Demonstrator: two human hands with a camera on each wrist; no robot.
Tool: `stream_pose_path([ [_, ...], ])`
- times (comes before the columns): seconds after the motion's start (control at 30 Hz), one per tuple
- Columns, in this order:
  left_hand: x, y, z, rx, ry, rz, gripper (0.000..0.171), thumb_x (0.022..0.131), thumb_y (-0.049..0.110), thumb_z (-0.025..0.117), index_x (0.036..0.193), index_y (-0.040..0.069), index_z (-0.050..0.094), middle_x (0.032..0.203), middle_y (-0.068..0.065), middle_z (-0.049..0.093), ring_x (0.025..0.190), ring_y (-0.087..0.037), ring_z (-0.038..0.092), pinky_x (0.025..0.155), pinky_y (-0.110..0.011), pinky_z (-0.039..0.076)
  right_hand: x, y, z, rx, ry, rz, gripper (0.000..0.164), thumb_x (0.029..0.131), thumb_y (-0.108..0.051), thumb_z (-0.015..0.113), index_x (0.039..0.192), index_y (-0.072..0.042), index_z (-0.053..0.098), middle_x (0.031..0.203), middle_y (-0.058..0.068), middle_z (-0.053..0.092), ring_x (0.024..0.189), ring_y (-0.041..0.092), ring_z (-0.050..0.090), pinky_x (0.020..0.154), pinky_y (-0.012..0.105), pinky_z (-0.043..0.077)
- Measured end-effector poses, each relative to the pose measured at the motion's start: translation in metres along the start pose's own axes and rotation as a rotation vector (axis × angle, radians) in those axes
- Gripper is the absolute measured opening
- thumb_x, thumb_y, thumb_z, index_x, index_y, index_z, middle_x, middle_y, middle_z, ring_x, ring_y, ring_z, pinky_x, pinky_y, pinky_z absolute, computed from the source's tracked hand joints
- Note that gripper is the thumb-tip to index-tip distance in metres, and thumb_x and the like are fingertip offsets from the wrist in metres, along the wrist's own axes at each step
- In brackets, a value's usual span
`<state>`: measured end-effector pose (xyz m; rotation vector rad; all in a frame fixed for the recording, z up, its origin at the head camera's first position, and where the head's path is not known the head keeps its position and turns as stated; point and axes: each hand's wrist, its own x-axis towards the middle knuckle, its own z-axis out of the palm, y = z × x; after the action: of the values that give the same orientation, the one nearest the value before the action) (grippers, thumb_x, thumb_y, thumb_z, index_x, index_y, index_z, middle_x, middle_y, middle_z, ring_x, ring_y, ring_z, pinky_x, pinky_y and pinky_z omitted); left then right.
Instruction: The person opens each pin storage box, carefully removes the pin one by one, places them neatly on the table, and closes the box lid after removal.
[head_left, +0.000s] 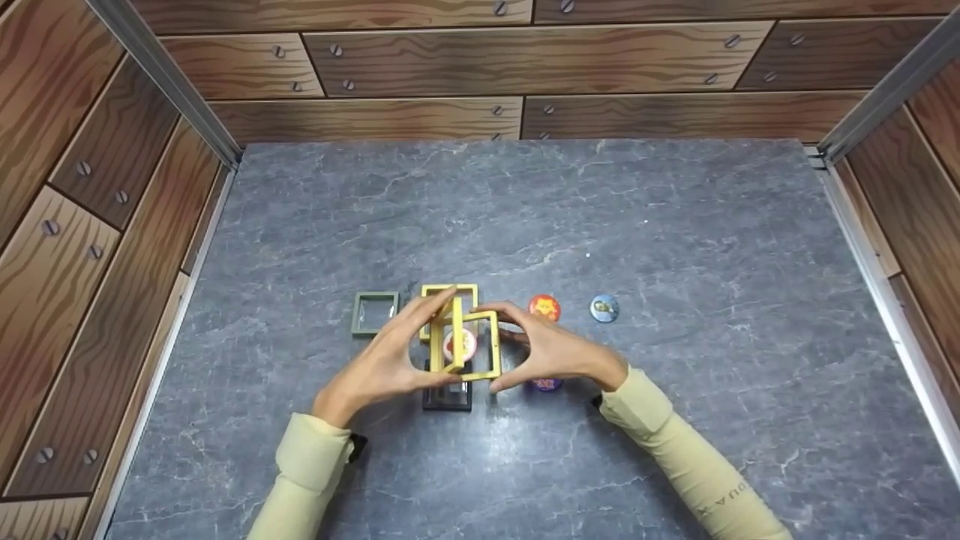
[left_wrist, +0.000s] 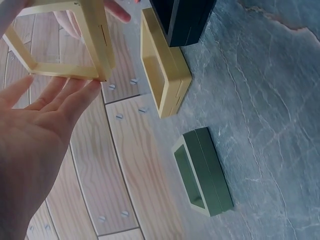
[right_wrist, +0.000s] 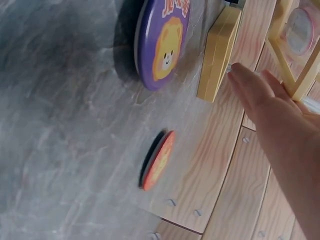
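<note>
A yellow square display frame (head_left: 458, 330) is held up off the table, its two hinged halves spread apart. A round pinkish-white badge (right_wrist: 300, 31) sits within it, against the clear film. My left hand (head_left: 382, 356) grips the left half, fingers at the upper edge and thumb at the lower. The right hand (head_left: 559, 349) holds the other half between thumb and fingers at its top and bottom edges. Beneath them lie a second yellow frame (left_wrist: 172, 75) and a black frame (head_left: 448, 406), both partly hidden in the head view.
To the left lies a green frame (head_left: 358, 315). Right of the hands are a red badge (head_left: 544, 307), a blue badge (head_left: 604, 308) and a purple badge (right_wrist: 160, 45), which the right hand partly covers in the head view. Wood-patterned panels (head_left: 420, 64) border the grey marbled table (head_left: 525, 210).
</note>
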<state>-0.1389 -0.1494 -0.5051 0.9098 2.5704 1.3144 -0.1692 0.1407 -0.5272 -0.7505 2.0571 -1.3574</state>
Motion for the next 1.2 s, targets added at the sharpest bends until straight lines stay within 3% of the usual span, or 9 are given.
stream_pose_path([
  [0.2,-0.007,0.002,0.000,-0.011,0.018,-0.007,0.112,0.077,0.025,0.094,0.168,0.029,0.028,0.154,-0.003,0.051,0.136,-0.024,0.056,0.122,-0.054,0.046,0.000,0.000,0.005,-0.070,0.027,-0.037,0.104,0.078,-0.025,0.095,0.162,-0.017,0.035,0.165,0.003,0.044,0.157,0.032,0.041,0.130,0.046,0.037],
  [0.57,-0.022,0.001,-0.010,-0.037,0.064,-0.059,0.105,0.080,0.025,0.093,0.166,0.031,0.034,0.163,-0.003,0.047,0.151,-0.027,0.046,0.125,-0.054,0.043,0.006,-0.001,0.007,-0.217,0.042,-0.008,0.106,0.074,-0.037,0.094,0.161,-0.021,0.037,0.148,0.007,0.060,0.140,0.029,0.056,0.124,0.054,0.044],
  [0.8,-0.036,-0.002,-0.018,-0.077,0.094,-0.075,0.108,0.076,0.016,0.095,0.165,0.019,0.035,0.161,-0.008,0.050,0.145,-0.024,0.052,0.120,-0.050,0.051,0.010,-0.006,0.016,-0.329,0.032,-0.037,0.106,0.076,-0.040,0.091,0.162,-0.014,0.036,0.158,0.012,0.053,0.143,0.028,0.054,0.123,0.051,0.045],
  [0.97,-0.049,-0.004,-0.024,-0.080,0.115,-0.101,0.108,0.076,0.015,0.095,0.165,0.022,0.035,0.160,-0.004,0.052,0.142,-0.023,0.056,0.116,-0.047,0.055,0.017,-0.012,0.025,-0.420,0.022,-0.091,0.104,0.075,-0.044,0.091,0.159,-0.008,0.040,0.154,0.010,0.052,0.138,0.024,0.055,0.121,0.045,0.049],
  [1.2,-0.064,-0.004,-0.032,-0.125,0.109,-0.193,0.109,0.076,0.008,0.094,0.165,0.032,0.034,0.161,-0.007,0.051,0.147,-0.025,0.053,0.120,-0.045,0.051,0.027,-0.020,0.040,-0.516,0.025,-0.089,0.102,0.077,-0.048,0.088,0.158,-0.007,0.043,0.151,0.008,0.044,0.140,0.023,0.045,0.117,0.040,0.053],
])
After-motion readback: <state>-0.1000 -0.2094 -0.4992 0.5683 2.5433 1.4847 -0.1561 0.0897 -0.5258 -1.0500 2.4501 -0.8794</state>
